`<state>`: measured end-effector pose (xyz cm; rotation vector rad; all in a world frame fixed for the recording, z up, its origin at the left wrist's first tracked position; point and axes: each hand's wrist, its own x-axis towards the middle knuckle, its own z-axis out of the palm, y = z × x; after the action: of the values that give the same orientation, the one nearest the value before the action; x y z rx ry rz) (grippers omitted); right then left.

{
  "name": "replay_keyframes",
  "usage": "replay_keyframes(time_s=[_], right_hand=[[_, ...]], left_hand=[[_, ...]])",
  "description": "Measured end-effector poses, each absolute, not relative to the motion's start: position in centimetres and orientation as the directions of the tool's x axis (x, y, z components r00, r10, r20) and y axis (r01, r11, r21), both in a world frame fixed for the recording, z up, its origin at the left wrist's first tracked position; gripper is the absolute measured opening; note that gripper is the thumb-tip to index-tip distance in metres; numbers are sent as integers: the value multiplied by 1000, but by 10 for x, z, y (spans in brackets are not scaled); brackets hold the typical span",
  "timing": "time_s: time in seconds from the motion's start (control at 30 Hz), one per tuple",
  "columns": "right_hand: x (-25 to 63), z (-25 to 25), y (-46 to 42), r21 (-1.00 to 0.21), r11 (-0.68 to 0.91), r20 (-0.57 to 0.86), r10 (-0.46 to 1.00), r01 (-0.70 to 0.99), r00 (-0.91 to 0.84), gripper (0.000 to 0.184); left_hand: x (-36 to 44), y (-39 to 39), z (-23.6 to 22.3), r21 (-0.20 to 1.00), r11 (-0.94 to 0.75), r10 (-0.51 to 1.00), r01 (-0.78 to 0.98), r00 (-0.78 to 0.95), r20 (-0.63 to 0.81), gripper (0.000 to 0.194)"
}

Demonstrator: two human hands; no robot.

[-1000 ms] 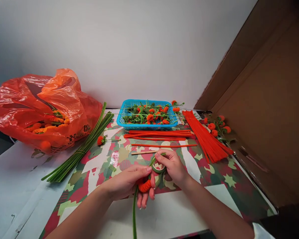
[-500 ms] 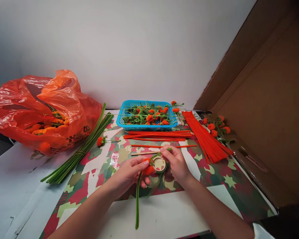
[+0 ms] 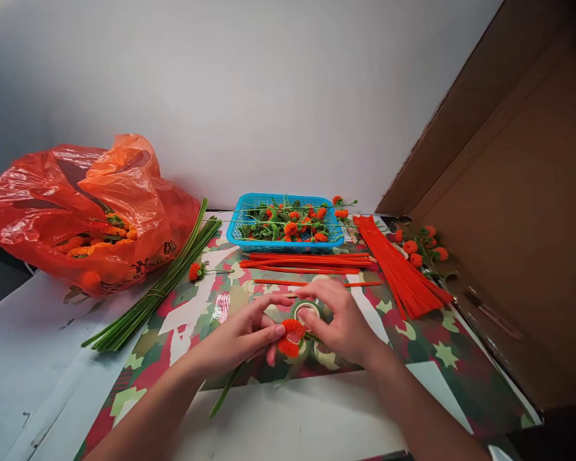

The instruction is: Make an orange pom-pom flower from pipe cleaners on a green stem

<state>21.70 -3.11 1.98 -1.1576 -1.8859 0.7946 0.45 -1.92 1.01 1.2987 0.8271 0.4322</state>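
My left hand (image 3: 254,336) pinches a curled orange pipe-cleaner piece (image 3: 292,338), coiled like a small pumpkin or flower. From under that hand a green pipe cleaner (image 3: 226,392) sticks out toward the front edge, and a short green bit shows on the far side of the orange coil. Close against the coil, my right hand (image 3: 340,317) curls its fingers around that green bit; the fingertips are partly hidden. Just behind the coil lies a roll of green tape (image 3: 300,307), partly covered by my right thumb and fingers.
A blue basket (image 3: 285,246) holds finished orange-and-green pieces. Orange pipe cleaners (image 3: 398,269) lie to the right, a green bundle (image 3: 158,288) to the left. An orange plastic bag (image 3: 139,192) stands at left, a cardboard wall (image 3: 504,211) at right. A single flower (image 3: 195,272) lies near the bundle.
My right hand has come down and left to the orange coil. The coil has turned its opening toward me, and the green pipe cleaner's hanging end has swung left.
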Motion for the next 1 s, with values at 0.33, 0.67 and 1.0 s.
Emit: replay_keyframes(time_s=[0.33,0.67,1.0], right_hand=[[186,-10,-37,-919,-334,-195,848,-211,-492,35],[190,-10,-34,-875,-443,-316,829,-197,-461,46],[192,-4,-33,-848,-497,-375,807,-183,-456,46]], left_hand=[[8,-17,13,941,334,745,57,596,-301,61],[2,-1,11,861,479,837,-168,384,-391,57],[-8,3,22,749,540,841,-384,288,-458,39]])
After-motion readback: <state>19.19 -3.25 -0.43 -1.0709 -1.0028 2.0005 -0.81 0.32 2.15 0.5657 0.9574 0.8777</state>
